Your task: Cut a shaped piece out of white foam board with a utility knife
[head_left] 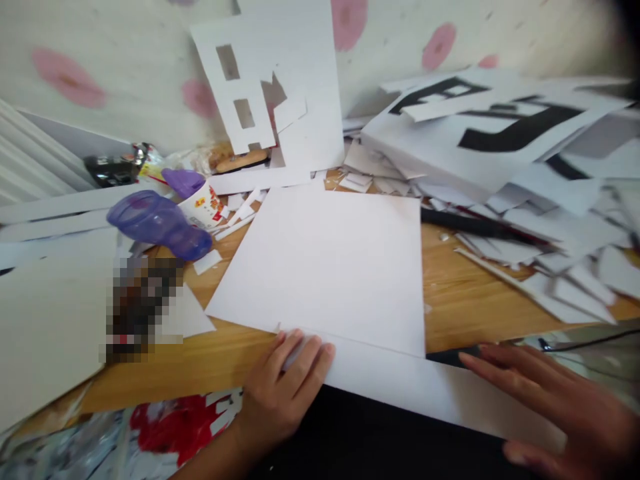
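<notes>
A large white board sheet (pixel 340 260) lies flat on the wooden table. Along its near edge runs a long white strip of board (pixel 400 383), which extends past the table edge to the lower right. My left hand (pixel 287 377) has its fingers bent over the strip's left end, holding it near the front of the table; the thumb is hard to make out. My right hand (pixel 565 407), slightly blurred, is at the strip's far right end with fingers stretched and thumb apart. Whether it touches the strip I cannot tell.
A purple bottle (pixel 160 223) lies beside a paper cup (pixel 203 203). A cut-out white panel (pixel 310 87) leans on the wall. Board scraps and printed sheets (pixel 475 133) pile up at right, near a black-handled tool (pixel 470 223). A pale board (pixel 50 320) covers the left.
</notes>
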Tool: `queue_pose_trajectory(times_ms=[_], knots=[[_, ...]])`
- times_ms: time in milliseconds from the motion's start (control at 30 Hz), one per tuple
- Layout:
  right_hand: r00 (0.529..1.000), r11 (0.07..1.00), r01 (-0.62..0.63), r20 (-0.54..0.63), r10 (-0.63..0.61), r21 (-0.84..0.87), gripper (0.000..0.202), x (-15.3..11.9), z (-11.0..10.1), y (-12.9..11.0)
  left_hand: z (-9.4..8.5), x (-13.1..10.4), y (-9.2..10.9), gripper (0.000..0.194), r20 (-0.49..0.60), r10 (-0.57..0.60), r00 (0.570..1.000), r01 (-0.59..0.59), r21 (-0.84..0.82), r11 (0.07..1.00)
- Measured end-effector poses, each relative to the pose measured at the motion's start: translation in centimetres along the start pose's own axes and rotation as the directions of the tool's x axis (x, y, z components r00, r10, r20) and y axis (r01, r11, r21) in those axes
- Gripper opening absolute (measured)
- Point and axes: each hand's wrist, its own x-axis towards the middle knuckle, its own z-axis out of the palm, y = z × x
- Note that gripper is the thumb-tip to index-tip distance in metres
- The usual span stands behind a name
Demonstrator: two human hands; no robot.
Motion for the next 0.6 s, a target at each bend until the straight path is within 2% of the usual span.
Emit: queue_pose_trajectory(times_ms=[67,200,267,300,433,600], knots=[[0.999,1.0,-0.025,0.025,0.025,-0.009,0.073,1.4,-2.1,0.9,0.2,-0.1,-0.1,0.031,-0.021,-0.002,1.0,0.002,0.004,1.0],[0.968,0.985,-0.14,-0.225,0.114,-0.104,0.033,5.8,-6.0,4.0,0.4,-0.1,-0.2,0.033,-0.05,0.003,0.999,-0.003,0.005,1.0],[0.953,0.952,-0.222,-0.255,0.166,-0.209,0.031,8.1,-7.4,5.9,0.4,-0.1,-0.3,0.033,-0.064,0.005,0.998,-0.004,0.006,1.0],[0.955,0.933,-0.243,-0.233,0.183,-0.264,0.033,9.1,-7.9,6.8,0.4,-0.1,-0.3,0.034,-0.066,0.001,0.998,-0.001,0.006,1.0],[0.957,0.865,-0.278,-0.192,0.215,-0.418,0.033,11.8,-9.2,9.1,0.5,-0.1,-0.3,0.036,-0.085,-0.026,0.996,0.026,-0.011,1.0],[0.95,0.845,-0.307,-0.191,0.247,-0.438,0.031,13.4,-9.4,10.7,0.7,-0.1,-0.1,0.035,-0.098,-0.028,0.995,0.027,-0.011,1.0]])
